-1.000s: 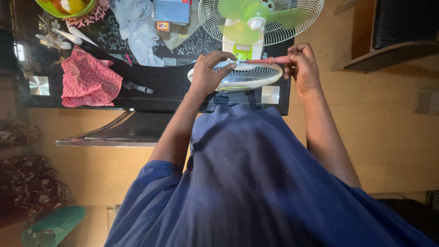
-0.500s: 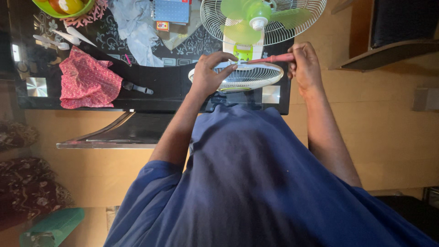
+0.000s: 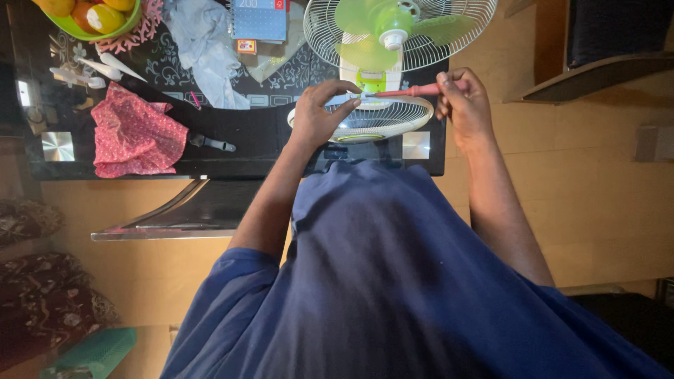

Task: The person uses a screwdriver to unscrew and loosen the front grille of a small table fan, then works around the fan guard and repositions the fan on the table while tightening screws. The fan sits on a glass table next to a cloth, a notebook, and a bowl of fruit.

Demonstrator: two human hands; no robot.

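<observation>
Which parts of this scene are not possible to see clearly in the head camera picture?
- Screwdriver tip: hidden behind the left hand fingers, head view.
- What the tip touches on the fan: too small to tell.
- Fan cage: top cut off by the picture edge.
- Fruit bowl: cut off by the top edge.
- Right hand grip on the handle: palm side hidden.
- Table near edge, middle: covered by the blue shirt.
</observation>
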